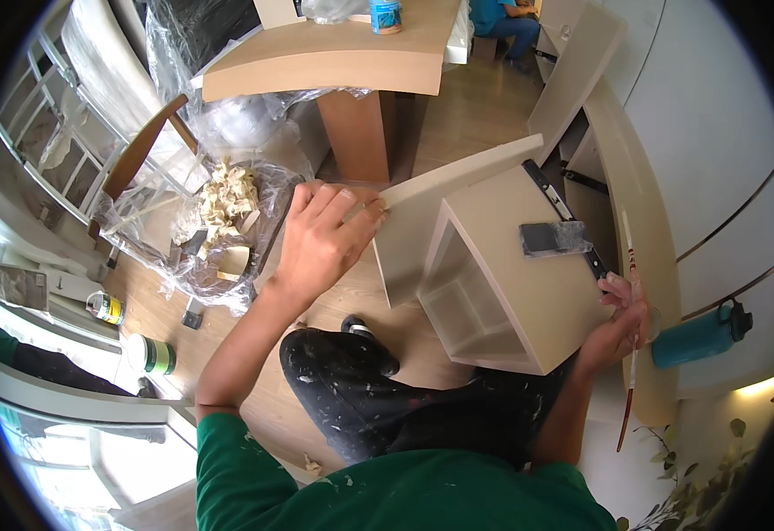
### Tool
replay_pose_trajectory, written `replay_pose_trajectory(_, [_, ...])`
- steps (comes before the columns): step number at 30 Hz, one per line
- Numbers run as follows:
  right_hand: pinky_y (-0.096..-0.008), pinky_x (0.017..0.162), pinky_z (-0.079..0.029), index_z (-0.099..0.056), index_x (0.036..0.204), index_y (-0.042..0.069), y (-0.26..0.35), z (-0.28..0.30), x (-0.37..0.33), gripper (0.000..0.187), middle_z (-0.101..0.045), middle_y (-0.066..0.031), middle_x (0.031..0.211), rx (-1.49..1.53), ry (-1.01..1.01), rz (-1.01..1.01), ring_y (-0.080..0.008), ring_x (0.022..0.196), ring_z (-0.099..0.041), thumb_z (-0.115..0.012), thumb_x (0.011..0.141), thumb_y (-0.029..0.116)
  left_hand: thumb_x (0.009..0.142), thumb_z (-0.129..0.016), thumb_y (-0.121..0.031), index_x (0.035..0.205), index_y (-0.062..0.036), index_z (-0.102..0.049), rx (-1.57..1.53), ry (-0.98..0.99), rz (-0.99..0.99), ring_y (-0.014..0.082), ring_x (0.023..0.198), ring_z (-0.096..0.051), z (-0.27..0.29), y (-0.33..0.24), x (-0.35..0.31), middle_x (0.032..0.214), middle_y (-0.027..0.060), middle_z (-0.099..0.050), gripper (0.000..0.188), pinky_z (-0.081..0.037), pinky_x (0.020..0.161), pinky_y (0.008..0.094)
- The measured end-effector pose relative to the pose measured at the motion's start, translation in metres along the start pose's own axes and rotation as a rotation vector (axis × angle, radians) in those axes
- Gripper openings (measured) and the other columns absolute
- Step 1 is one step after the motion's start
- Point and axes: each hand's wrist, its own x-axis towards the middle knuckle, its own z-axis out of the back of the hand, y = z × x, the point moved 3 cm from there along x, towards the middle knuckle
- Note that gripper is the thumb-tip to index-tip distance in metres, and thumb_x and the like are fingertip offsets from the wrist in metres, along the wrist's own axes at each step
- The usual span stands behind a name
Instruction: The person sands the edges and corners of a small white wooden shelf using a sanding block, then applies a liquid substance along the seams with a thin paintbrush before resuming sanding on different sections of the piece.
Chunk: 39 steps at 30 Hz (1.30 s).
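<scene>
A beige drawer (573, 305) rests tilted on its side against my legs, its front panel (458, 190) toward the far side. My left hand (329, 232) is closed with its fingers bent over the left end of that panel. A black slide rail (550, 190) runs along the drawer's upward side. On that side lies a dark grey, dusty sanding block (553, 239). My right hand (619, 326) is closed round a thin paintbrush (627, 398) with a reddish handle, by the near end of the rail. Its fingers partly hide the brush.
A plastic-wrapped chair (267, 252) holds crumpled masking tape (227, 199). Beyond stands a covered table (325, 71) with a blue can (386, 16). Paint tubs (150, 354) stand at left. A teal bottle (701, 336) lies on the right ledge (648, 186). Another person (515, 26) sits far back.
</scene>
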Motion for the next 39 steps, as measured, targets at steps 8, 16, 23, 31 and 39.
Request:
replay_pose_trajectory(8, [-0.0309, 0.067, -0.051, -0.065, 0.123, -0.010, -0.004, 0.001, -0.002, 0.051, -0.075, -0.0177, 0.097, 0.037, -0.027, -0.028, -0.0231, 0.081, -0.072, -0.036, 0.113, 0.031, 0.076, -0.080, -0.001, 0.099, -0.0046, -0.070, 0.035, 0.025, -0.192, 0.0216, 0.086, -0.066, -0.005, 0.005, 0.005, 0.105, 0.0043, -0.073, 0.026, -0.048, 0.077, 0.0345])
replay_pose_trajectory(16, [-0.0308, 0.066, -0.052, -0.066, 0.119, -0.010, -0.006, 0.002, -0.001, 0.050, -0.076, -0.0158, 0.095, 0.030, -0.023, -0.042, -0.0222, 0.079, -0.072, -0.037, 0.113, 0.031, 0.083, -0.075, -0.001, 0.099, -0.0020, -0.070, -0.431, 0.164, 0.433, 0.0291, 0.089, -0.067, -0.004, 0.012, 0.019, 0.099, 0.0111, -0.074, 0.017, -0.050, 0.082, 0.0394])
replay_pose_trajectory(23, [-0.0307, 0.067, -0.052, -0.065, 0.120, -0.010, -0.001, 0.002, 0.000, 0.050, -0.076, -0.0159, 0.094, -0.009, -0.006, -0.039, -0.0221, 0.079, -0.072, -0.037, 0.113, 0.031, 0.081, -0.081, -0.004, 0.097, -0.0016, -0.072, -0.124, 0.174, -0.090, 0.0285, 0.090, -0.068, 0.012, -0.011, 0.043, 0.101, 0.0104, -0.072, 0.019, -0.053, 0.077, 0.0394])
replay_pose_trajectory(31, [-0.0310, 0.067, -0.053, -0.066, 0.117, -0.011, -0.005, 0.002, -0.001, 0.052, -0.076, -0.0173, 0.092, 0.011, -0.012, -0.067, -0.0226, 0.077, -0.072, -0.037, 0.113, 0.032, 0.080, -0.081, -0.002, 0.094, -0.0020, -0.070, -0.061, 0.205, -0.145, 0.0284, 0.084, -0.068, 0.004, -0.003, 0.037, 0.094, 0.0096, -0.069, 0.018, -0.056, 0.074, 0.0404])
replay_pose_trajectory(39, [-0.0313, 0.066, -0.053, -0.066, 0.117, -0.011, -0.007, 0.002, -0.002, 0.052, -0.075, -0.0191, 0.092, 0.048, -0.022, -0.076, -0.0230, 0.077, -0.072, -0.039, 0.113, 0.033, 0.086, -0.075, -0.001, 0.092, -0.0026, -0.063, -0.006, 0.355, -0.063, 0.0290, 0.083, -0.070, 0.009, -0.006, 0.042, 0.091, 0.0111, -0.069, 0.013, -0.056, 0.071, 0.0402])
